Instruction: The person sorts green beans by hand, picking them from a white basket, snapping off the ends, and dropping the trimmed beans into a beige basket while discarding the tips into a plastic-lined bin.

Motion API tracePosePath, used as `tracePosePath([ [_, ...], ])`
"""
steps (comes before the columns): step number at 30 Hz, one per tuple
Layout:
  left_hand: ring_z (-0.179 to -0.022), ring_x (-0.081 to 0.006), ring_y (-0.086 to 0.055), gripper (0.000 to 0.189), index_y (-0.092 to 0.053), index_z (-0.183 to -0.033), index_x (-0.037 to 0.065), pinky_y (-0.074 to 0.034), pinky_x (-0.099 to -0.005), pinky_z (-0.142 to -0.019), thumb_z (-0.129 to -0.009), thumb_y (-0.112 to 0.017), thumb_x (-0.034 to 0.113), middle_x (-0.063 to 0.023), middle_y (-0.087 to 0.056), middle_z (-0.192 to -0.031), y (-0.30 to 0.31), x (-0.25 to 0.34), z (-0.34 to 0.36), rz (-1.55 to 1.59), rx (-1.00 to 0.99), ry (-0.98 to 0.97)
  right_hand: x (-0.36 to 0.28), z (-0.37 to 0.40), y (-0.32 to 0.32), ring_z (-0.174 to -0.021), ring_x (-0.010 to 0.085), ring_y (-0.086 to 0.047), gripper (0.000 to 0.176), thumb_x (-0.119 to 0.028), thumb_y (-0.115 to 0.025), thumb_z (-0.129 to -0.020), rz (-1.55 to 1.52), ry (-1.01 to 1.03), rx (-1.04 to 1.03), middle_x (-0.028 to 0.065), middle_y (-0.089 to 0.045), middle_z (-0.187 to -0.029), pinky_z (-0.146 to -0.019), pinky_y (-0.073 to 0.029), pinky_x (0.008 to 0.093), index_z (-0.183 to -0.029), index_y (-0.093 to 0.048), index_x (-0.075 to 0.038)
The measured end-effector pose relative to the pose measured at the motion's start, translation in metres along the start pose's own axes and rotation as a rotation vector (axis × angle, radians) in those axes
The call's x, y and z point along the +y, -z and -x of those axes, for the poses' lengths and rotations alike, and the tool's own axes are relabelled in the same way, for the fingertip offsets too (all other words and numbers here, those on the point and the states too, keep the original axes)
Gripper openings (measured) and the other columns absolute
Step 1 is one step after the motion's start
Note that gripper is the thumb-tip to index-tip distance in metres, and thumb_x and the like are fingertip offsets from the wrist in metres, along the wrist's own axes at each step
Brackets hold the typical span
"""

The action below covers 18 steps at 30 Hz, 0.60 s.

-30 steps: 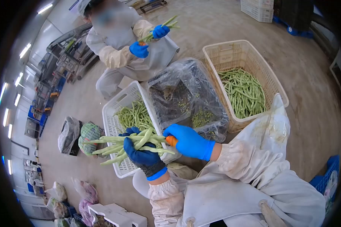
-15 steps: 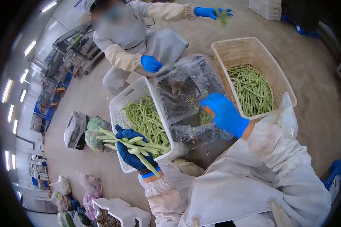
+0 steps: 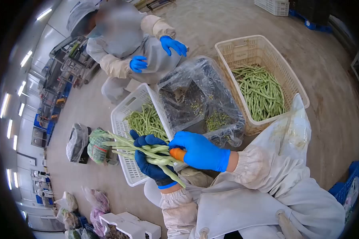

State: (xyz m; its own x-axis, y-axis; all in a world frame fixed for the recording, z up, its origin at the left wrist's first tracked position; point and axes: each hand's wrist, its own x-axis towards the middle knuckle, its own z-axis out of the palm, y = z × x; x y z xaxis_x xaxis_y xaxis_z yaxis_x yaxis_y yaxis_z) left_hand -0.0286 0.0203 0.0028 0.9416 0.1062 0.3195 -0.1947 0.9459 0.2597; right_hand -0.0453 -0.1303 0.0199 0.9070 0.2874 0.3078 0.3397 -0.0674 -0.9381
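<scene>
My left hand [image 3: 149,161], in a dark blue glove, is wrapped round a bundle of long green beans [image 3: 127,146] above the white crate [image 3: 128,169]. The bean ends stick out on both sides of it. My right hand [image 3: 201,151], in a bright blue glove with an orange cover on one finger, is pinched at the right ends of these beans. More beans [image 3: 146,121] lie in the white crate. Farther right, the cream crate [image 3: 235,49] holds a heap of beans [image 3: 261,93]. Between the crates sits a plastic-lined container [image 3: 189,115] with small green scraps [image 3: 216,120].
A co-worker [image 3: 125,44] in blue gloves sits across from me, beyond the lined container. At the left are a black bin with a plastic bag [image 3: 77,141] and a green net sack [image 3: 97,147]. A white foam box [image 3: 127,226] stands at lower left.
My right hand has come left from over the lined container to the beans in my left hand. The co-worker's raised hand has moved back down and no longer holds green scraps.
</scene>
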Motion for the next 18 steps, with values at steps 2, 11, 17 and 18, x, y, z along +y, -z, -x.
tracePosePath([
  [2, -0.098, -0.02, -0.054, 0.057, -0.03, -0.14, 0.01, -0.044, -0.0365, -0.095, -0.088, -0.051, 0.015, -0.0015, -0.056, -0.105, -0.002, -0.002, 0.002, -0.059, 0.032, -0.003, 0.002, 0.001, -0.003, -0.08, 0.0339, -0.059, 0.016, -0.016, -0.06, -0.081, 0.019, -0.018, 0.029, 0.0152, -0.06, -0.087, -0.071, -0.047, 0.0402, -0.091, -0.063, -0.003],
  [11, -0.095, -0.0154, -0.052, 0.05, -0.033, -0.137, 0.002, -0.046, -0.03, -0.082, -0.09, -0.05, 0.01, -0.003, -0.056, -0.103, 0.005, 0.001, 0.011, 0.511, 0.109, 0.324, 0.048, -0.024, 0.05, -0.081, 0.0357, -0.053, 0.019, -0.005, -0.058, -0.074, 0.623, 0.39, 0.257, 0.015, -0.056, -0.086, -0.071, -0.044, 0.0419, -0.093, -0.058, -0.002],
  [17, -0.097, -0.0197, -0.054, 0.035, -0.046, -0.123, -0.001, -0.046, -0.0328, -0.083, -0.091, -0.049, 0.013, -0.0093, -0.056, -0.102, 0.026, 0.007, -0.002, 0.116, 0.077, 0.135, 0.085, 0.016, 0.063, -0.102, 0.034, -0.055, 0.038, -0.017, -0.057, -0.084, 0.363, 0.026, 0.01, 0.0204, -0.059, -0.104, -0.089, -0.044, 0.0413, -0.118, -0.054, -0.001],
  [18, -0.095, -0.0196, -0.054, 0.03, -0.048, -0.117, -0.001, -0.047, -0.0324, -0.081, -0.092, -0.047, 0.015, -0.0098, -0.055, -0.101, 0.043, 0.012, -0.003, 0.001, 0.062, 0.102, 0.078, 0.027, 0.056, -0.101, 0.0321, -0.057, 0.039, -0.019, -0.056, -0.086, 0.199, -0.057, -0.109, 0.0199, -0.059, -0.106, -0.089, -0.045, 0.0401, -0.12, -0.053, 0.0],
])
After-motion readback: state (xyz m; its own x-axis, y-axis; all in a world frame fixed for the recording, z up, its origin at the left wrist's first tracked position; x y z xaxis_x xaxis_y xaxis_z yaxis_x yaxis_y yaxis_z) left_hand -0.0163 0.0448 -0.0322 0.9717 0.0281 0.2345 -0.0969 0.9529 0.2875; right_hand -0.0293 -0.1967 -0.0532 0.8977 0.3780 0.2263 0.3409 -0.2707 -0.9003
